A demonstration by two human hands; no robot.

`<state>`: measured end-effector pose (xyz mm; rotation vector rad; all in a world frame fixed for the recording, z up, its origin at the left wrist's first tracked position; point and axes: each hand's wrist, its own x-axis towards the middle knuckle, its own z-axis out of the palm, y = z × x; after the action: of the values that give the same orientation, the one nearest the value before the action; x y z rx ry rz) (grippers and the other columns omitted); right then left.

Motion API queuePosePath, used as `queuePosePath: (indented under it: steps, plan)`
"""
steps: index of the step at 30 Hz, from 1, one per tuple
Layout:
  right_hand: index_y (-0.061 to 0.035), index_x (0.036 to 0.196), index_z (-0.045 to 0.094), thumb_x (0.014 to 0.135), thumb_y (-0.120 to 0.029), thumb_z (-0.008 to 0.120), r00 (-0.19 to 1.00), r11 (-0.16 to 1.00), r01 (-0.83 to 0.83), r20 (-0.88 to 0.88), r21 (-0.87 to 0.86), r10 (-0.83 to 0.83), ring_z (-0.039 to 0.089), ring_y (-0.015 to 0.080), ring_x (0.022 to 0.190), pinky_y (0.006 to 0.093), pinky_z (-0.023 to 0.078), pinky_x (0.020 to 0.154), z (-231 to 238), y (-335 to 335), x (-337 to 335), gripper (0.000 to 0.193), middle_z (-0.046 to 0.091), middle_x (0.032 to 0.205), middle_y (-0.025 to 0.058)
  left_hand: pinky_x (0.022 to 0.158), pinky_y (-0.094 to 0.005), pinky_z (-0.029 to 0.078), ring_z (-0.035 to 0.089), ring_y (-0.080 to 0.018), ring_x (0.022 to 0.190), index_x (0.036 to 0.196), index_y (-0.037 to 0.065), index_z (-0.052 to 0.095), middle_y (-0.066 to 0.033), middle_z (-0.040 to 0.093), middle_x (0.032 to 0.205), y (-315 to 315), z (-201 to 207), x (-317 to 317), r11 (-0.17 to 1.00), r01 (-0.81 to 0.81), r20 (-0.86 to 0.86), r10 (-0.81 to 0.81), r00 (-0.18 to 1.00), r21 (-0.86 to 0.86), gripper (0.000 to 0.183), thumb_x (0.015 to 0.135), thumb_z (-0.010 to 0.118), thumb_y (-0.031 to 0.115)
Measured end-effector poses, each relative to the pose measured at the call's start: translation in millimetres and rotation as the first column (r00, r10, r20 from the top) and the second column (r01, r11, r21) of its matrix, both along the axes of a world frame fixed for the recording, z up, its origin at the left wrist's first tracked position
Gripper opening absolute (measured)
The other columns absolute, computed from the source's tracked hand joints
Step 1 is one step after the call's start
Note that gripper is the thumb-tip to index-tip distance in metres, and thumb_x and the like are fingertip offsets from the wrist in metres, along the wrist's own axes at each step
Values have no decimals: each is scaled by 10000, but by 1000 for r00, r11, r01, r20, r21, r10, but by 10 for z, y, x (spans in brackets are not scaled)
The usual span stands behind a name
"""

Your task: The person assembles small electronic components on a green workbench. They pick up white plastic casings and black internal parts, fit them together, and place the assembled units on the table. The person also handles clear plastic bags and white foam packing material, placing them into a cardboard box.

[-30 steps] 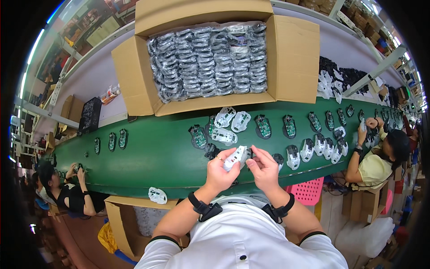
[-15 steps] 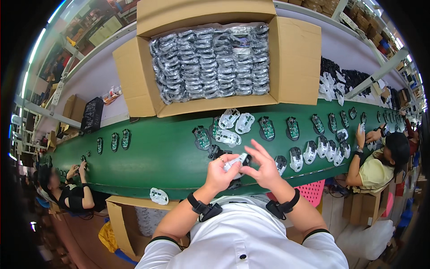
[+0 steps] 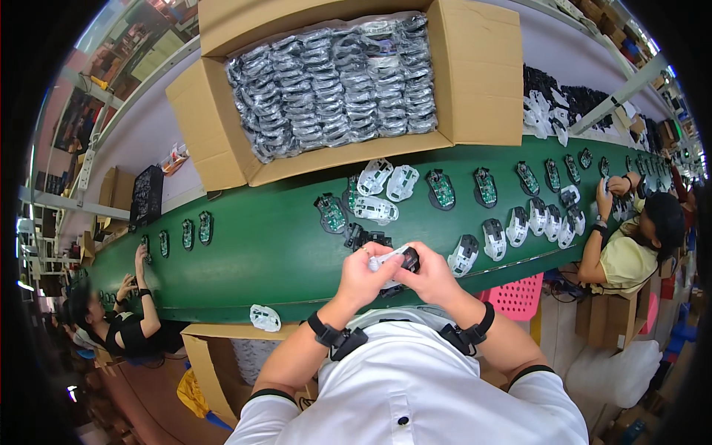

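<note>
Close in front of me, a white computer mouse shell (image 3: pixel 383 260) with a black part (image 3: pixel 410 259) at its right end is held between both hands. My left hand (image 3: pixel 361 279) is closed round the white side. My right hand (image 3: pixel 432 277) grips the black end, thumb and fingers pressed on it. My fingers hide much of the shell. Just beyond the hands lie some black plastic parts (image 3: pixel 365 236). White shells (image 3: pixel 376 210) and a black mouse base with a green circuit board (image 3: pixel 330 213) rest behind them. Right of my hands sits a white-and-black mouse (image 3: pixel 463 256).
A large open carton (image 3: pixel 326 172) of bagged parts stands beyond the green conveyor belt (image 3: pixel 259 252). Mouse bases (image 3: pixel 440 190) and mice (image 3: pixel 517 226) line the right. A lone shell (image 3: pixel 265 318) lies at the near edge. Co-workers sit left (image 3: pixel 133 322) and right (image 3: pixel 630 252).
My right hand, its fingers spread before, has closed on the black end of the shell. The view has shifted slightly. The left co-worker's hand has reached farther out over the belt.
</note>
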<state>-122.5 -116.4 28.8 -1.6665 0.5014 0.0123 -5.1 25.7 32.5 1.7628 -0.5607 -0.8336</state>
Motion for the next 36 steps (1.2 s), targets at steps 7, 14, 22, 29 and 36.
queuePosePath:
  steps: [7,14,22,29,36]
  plan:
    - [52,1246,586,946,-85,691,949,869,108,210,483,-235,687,125,898,291,573,780,-315,36,-104,346,714,1049,69,644,-240,469,538,-41,695,899,25,674,36,645,775,-136,-276,35,981,-83,-93,67,993,-174,192,983,636,194]
    - [30,1029,709,942,-170,710,979,917,206,-65,341,-195,663,96,787,248,551,664,-294,-235,-135,218,726,896,45,650,-271,481,585,-94,703,887,-8,680,-34,669,773,-390,-522,58,998,16,-198,-5,980,55,325,957,686,309]
    - [-76,1090,685,824,-164,725,949,505,310,233,-805,-212,623,386,1024,470,518,882,-1012,-933,-143,283,663,1079,161,999,-462,457,568,-367,1177,1232,44,621,-183,623,1240,-1337,-730,853,931,224,787,-363,498,287,481,842,727,305]
    - [-125,1107,677,751,-200,764,768,672,-364,200,-645,608,603,298,1083,425,519,887,-1048,-81,-358,374,634,1116,102,1079,-485,392,495,-337,1309,1332,42,545,-158,575,1370,-1689,-1319,913,706,229,689,-706,164,670,629,788,756,276]
    - [-47,1023,667,820,-105,624,938,822,-91,229,-563,260,613,313,958,420,547,821,-1272,19,-477,215,625,994,103,881,-377,546,710,-348,967,1266,-15,613,-245,712,1031,-1440,-763,820,927,301,482,-375,792,226,525,824,704,254]
